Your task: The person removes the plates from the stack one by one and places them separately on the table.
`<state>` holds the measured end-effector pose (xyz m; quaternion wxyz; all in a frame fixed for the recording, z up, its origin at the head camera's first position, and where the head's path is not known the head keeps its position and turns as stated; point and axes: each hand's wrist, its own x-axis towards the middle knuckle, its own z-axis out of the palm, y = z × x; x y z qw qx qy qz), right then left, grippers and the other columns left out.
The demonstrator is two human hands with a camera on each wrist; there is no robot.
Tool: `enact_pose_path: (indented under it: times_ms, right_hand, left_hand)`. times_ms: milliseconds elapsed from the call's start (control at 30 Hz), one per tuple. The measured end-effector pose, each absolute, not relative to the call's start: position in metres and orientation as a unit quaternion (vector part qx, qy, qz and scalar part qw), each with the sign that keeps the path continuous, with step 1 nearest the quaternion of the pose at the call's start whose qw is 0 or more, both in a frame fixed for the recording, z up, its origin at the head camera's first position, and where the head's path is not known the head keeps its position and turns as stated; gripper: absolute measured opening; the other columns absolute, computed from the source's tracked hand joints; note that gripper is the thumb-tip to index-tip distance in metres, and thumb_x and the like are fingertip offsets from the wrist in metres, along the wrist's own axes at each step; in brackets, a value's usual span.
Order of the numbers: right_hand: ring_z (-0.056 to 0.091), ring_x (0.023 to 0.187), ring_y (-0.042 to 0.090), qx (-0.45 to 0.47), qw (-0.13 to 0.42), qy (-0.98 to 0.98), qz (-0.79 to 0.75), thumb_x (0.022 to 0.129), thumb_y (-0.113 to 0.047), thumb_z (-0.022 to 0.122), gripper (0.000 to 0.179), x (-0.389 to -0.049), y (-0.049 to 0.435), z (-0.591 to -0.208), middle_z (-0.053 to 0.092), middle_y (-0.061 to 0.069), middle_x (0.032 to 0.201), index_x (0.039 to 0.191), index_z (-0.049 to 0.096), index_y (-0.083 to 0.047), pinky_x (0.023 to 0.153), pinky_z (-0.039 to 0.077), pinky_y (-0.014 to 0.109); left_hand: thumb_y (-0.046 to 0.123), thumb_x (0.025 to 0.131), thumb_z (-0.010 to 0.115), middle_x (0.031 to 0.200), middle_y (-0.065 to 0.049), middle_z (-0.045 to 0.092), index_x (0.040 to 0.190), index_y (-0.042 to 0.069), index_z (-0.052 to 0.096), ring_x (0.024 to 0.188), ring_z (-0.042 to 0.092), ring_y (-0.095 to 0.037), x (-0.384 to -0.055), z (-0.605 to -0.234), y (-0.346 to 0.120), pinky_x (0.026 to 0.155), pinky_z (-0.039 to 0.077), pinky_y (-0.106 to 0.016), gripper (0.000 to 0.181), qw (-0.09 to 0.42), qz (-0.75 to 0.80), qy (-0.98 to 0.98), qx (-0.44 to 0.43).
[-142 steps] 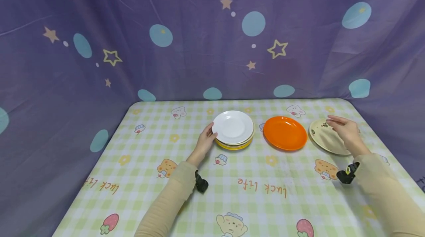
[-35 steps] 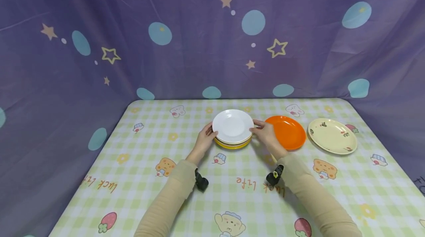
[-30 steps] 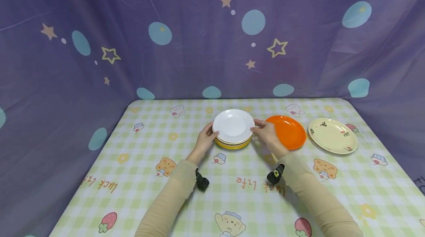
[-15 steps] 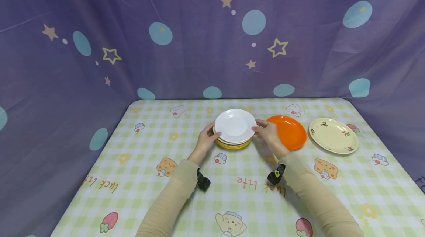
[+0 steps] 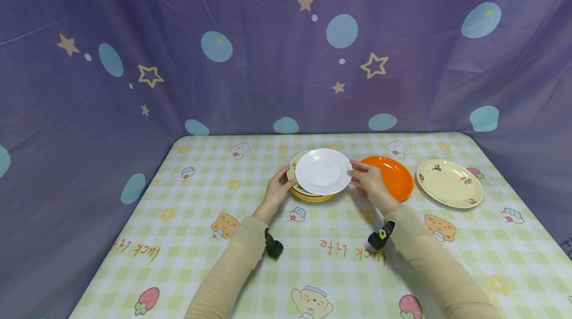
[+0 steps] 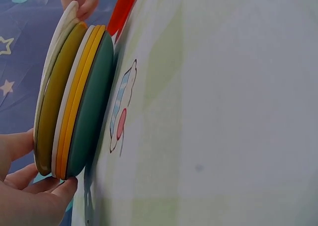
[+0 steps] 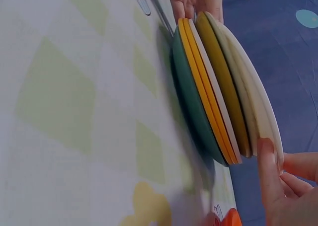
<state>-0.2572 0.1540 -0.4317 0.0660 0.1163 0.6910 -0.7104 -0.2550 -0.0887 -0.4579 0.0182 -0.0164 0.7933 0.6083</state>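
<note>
My right hand (image 5: 371, 182) pinches the right rim of a white plate (image 5: 323, 171), thumb on top and fingers beneath. The white plate lies shifted to the right over the stack, leaving a strip of a cream patterned plate (image 5: 292, 167) showing at the left. My left hand (image 5: 274, 192) holds the stack's left side, thumb by the upper rims and fingers lower down. In the left wrist view the stack below shows an olive-yellow plate (image 6: 62, 99), thin white and yellow rims, and a dark green plate (image 6: 94, 107) at the bottom.
An orange plate (image 5: 395, 180) lies right of the stack, partly behind my right hand. Beyond it at the far right is a cream plate with small printed pictures (image 5: 447, 185). A green checked tablecloth (image 5: 339, 284) covers the table; a purple curtain (image 5: 268, 91) hangs behind.
My right hand has come from the cream plate at the far right to the stack and drawn the top white plate rightward, uncovering the patterned plate's left edge. My left hand has stayed at the stack.
</note>
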Motion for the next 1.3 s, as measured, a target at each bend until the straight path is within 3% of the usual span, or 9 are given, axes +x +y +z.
enact_pose_path:
  times_ms: [267, 500, 933, 1300]
  right_hand:
    - [0.058, 0.063, 0.002, 0.116, 0.098, 0.672, -0.725, 0.085, -0.003, 0.055, 0.05, -0.253, 0.165, -0.425, 0.045, 0.015, 0.126, 0.133, 0.038, -0.004, 0.073, 0.053, 0.022]
    - [0.06, 0.067, 0.003, 0.101, 0.104, 0.65, -0.746, 0.085, -0.001, 0.054, 0.052, -0.247, 0.176, -0.416, 0.051, 0.006, 0.11, 0.134, 0.035, -0.001, 0.065, 0.053, 0.017]
    - [0.06, 0.064, 0.005, 0.101, 0.113, 0.664, -0.733, 0.083, -0.004, 0.058, 0.055, -0.237, 0.196, -0.411, 0.059, -0.012, 0.086, 0.134, 0.036, -0.001, 0.062, 0.053, 0.018]
    - [0.061, 0.064, 0.006, 0.083, 0.125, 0.667, -0.729, 0.083, -0.001, 0.057, 0.059, -0.23, 0.212, -0.411, 0.064, -0.012, 0.074, 0.135, 0.028, 0.005, 0.059, 0.053, 0.019]
  left_hand:
    - [0.01, 0.085, 0.057, 0.137, -0.015, 0.035, 0.134, 0.007, 0.037, 0.123, 0.037, -0.028, -0.255, -0.457, -0.089, 0.101, 0.034, -0.033, 0.053, 0.025, 0.616, 0.787, -0.022]
    - [0.01, 0.084, 0.058, 0.138, -0.014, 0.035, 0.134, 0.008, 0.037, 0.124, 0.036, -0.027, -0.255, -0.458, -0.088, 0.103, 0.032, -0.033, 0.054, 0.022, 0.621, 0.783, -0.024]
    - [0.011, 0.084, 0.058, 0.138, -0.012, 0.034, 0.134, 0.009, 0.036, 0.125, 0.035, -0.026, -0.255, -0.457, -0.088, 0.104, 0.031, -0.033, 0.055, 0.024, 0.616, 0.787, -0.029]
    - [0.012, 0.084, 0.058, 0.139, -0.011, 0.034, 0.134, 0.01, 0.036, 0.125, 0.035, -0.025, -0.255, -0.458, -0.088, 0.103, 0.032, -0.032, 0.054, 0.025, 0.612, 0.79, -0.03]
